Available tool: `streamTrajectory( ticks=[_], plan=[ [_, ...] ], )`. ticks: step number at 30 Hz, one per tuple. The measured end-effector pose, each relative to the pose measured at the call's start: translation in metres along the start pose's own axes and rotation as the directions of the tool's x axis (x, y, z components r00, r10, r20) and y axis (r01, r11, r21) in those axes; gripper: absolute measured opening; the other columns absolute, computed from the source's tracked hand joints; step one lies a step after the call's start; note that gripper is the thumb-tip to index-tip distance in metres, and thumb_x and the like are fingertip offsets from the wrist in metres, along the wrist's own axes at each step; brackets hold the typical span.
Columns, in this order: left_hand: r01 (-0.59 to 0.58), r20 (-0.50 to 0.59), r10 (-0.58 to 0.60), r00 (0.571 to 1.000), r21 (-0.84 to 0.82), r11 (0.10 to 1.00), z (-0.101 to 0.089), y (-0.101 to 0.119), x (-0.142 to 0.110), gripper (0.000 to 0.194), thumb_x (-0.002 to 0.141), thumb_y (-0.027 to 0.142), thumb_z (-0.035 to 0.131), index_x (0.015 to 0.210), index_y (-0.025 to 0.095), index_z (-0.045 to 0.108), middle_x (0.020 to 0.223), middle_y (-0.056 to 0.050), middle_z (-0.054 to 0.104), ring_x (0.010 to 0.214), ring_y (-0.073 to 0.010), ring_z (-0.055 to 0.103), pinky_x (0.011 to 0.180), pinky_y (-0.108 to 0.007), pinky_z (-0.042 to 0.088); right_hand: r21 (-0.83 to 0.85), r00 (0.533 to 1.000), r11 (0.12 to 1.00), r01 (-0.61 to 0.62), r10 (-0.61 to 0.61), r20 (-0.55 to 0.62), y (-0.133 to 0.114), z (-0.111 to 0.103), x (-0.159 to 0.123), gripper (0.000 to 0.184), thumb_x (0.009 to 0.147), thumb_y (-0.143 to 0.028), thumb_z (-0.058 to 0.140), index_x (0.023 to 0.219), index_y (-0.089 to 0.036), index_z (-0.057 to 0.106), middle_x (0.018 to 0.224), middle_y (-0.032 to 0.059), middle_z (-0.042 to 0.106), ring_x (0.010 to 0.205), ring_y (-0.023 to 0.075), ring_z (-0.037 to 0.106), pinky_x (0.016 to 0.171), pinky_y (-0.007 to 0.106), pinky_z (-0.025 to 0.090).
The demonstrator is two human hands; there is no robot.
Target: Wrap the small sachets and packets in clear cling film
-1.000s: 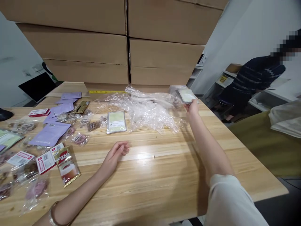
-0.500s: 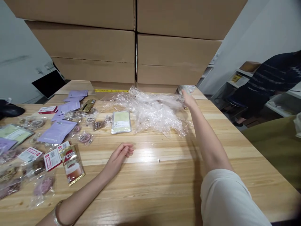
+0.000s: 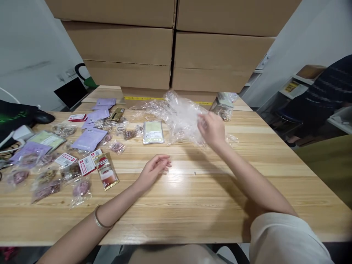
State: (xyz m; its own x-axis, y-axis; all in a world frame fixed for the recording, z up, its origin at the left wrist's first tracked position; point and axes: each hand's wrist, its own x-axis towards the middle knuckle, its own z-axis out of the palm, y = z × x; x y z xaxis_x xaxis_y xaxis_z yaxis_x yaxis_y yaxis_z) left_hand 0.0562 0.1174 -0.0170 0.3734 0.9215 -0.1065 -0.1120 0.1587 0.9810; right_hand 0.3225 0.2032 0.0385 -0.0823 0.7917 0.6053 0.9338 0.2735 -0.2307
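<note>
My right hand is closed on a crumpled sheet of clear plastic wrap and lifts it off the far middle of the wooden table. My left hand rests on the table with its fingers loosely curled and holds nothing. A pale green flat pouch lies just left of the wrap. A small stack of packets sits at the far right of the table, behind the wrap.
Several purple sachets, a coffee sachet, red-and-white packets and clear snack bags cover the table's left side. Stacked cardboard boxes wall the far edge. A black bag sits far left. A person in a dark sweater works at right.
My right hand let go of the pale packet at the far right, came back toward me and took hold of the plastic wrap, bunching it. The left hand stayed resting.
</note>
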Motion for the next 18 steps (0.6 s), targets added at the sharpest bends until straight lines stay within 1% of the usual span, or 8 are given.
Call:
streamTrajectory(
  ticks=[2, 5, 7, 8, 12, 14, 16, 18],
  plan=[
    [-0.007, 0.026, 0.012, 1.000, -0.161, 0.987, 0.003, 0.005, -0.001, 0.052, 0.081, 0.050, 0.074, 0.122, 0.021, 0.060, 0.120, -0.011, 0.068, 0.102, -0.0219, 0.067, 0.089, -0.036, 0.051, 0.005, 0.976, 0.982, 0.191, -0.191, 0.107, -0.041, -0.006, -0.040, 0.040, 0.097, -0.020, 0.037, 0.120, -0.021, 0.069, 0.081, 0.0096, 0.066, 0.082, 0.0263, 0.062, 0.078, 0.043, 0.048],
    [-0.006, -0.033, -0.006, 0.999, -0.345, 0.938, 0.005, 0.006, -0.002, 0.052, 0.077, 0.045, 0.079, 0.120, 0.022, 0.060, 0.118, -0.008, 0.069, 0.105, -0.0215, 0.067, 0.093, -0.036, 0.050, 0.194, 0.770, 0.850, 0.490, -0.526, 0.361, -0.086, -0.017, -0.090, 0.041, 0.097, -0.027, 0.041, 0.131, -0.027, 0.063, 0.098, 0.0087, 0.070, 0.093, 0.0260, 0.061, 0.080, 0.042, 0.049],
    [0.011, -0.107, -0.050, 0.993, -0.340, 0.940, 0.005, 0.004, -0.002, 0.040, 0.077, 0.040, 0.079, 0.108, 0.019, 0.065, 0.102, -0.005, 0.073, 0.093, -0.0180, 0.068, 0.085, -0.031, 0.051, 0.385, 0.678, 0.760, 0.524, -0.646, 0.351, -0.097, -0.026, -0.104, 0.043, 0.092, -0.043, 0.050, 0.127, -0.023, 0.065, 0.112, 0.0101, 0.068, 0.103, 0.0282, 0.059, 0.087, 0.045, 0.048],
    [0.024, -0.135, -0.070, 0.988, -0.315, 0.949, 0.004, 0.003, -0.002, 0.034, 0.076, 0.037, 0.079, 0.101, 0.017, 0.067, 0.094, -0.004, 0.073, 0.086, -0.0167, 0.068, 0.081, -0.029, 0.051, 0.465, 0.700, 0.744, 0.480, -0.644, 0.307, -0.097, -0.030, -0.104, 0.040, 0.090, -0.046, 0.052, 0.118, -0.022, 0.069, 0.112, 0.0100, 0.068, 0.101, 0.0278, 0.059, 0.088, 0.046, 0.047],
    [0.089, -0.116, -0.125, 0.985, -0.272, 0.958, 0.000, 0.004, -0.003, 0.019, 0.067, 0.026, 0.077, 0.080, 0.015, 0.070, 0.077, -0.002, 0.071, 0.072, -0.0167, 0.066, 0.073, -0.029, 0.051, 0.580, 0.961, 0.805, -0.120, -0.053, 0.273, -0.076, -0.033, -0.082, 0.025, 0.093, -0.044, 0.054, 0.089, -0.025, 0.069, 0.094, 0.0065, 0.068, 0.095, 0.0244, 0.060, 0.084, 0.044, 0.046],
    [0.120, -0.011, -0.128, 0.992, -0.273, 0.954, -0.001, 0.008, -0.005, 0.016, 0.064, 0.023, 0.071, 0.077, 0.015, 0.070, 0.074, -0.003, 0.071, 0.071, -0.0190, 0.066, 0.075, -0.033, 0.052, 0.572, 0.843, 0.657, -0.491, 0.192, 0.502, -0.067, -0.029, -0.072, 0.027, 0.088, -0.051, 0.061, 0.093, -0.025, 0.069, 0.098, 0.0083, 0.068, 0.100, 0.0268, 0.059, 0.084, 0.044, 0.047],
    [0.142, 0.080, -0.126, 0.989, -0.233, 0.962, 0.000, 0.010, -0.007, 0.013, 0.065, 0.022, 0.065, 0.075, 0.015, 0.069, 0.074, -0.005, 0.070, 0.072, -0.0203, 0.066, 0.076, -0.035, 0.051, 0.530, 0.644, 0.450, -0.718, 0.142, 0.752, -0.063, -0.025, -0.069, 0.031, 0.083, -0.052, 0.067, 0.096, -0.023, 0.070, 0.094, 0.0092, 0.068, 0.098, 0.0271, 0.060, 0.083, 0.042, 0.047],
    [0.132, 0.036, -0.128, 0.991, -0.159, 0.978, 0.001, 0.010, -0.009, 0.017, 0.067, 0.021, 0.061, 0.082, 0.016, 0.067, 0.081, -0.005, 0.069, 0.078, -0.0201, 0.065, 0.078, -0.034, 0.050, 0.507, 0.536, 0.295, -0.810, 0.023, 0.844, -0.066, -0.022, -0.073, 0.032, 0.083, -0.047, 0.067, 0.101, -0.021, 0.072, 0.076, 0.0053, 0.065, 0.087, 0.0240, 0.060, 0.082, 0.040, 0.046]
  ],
)
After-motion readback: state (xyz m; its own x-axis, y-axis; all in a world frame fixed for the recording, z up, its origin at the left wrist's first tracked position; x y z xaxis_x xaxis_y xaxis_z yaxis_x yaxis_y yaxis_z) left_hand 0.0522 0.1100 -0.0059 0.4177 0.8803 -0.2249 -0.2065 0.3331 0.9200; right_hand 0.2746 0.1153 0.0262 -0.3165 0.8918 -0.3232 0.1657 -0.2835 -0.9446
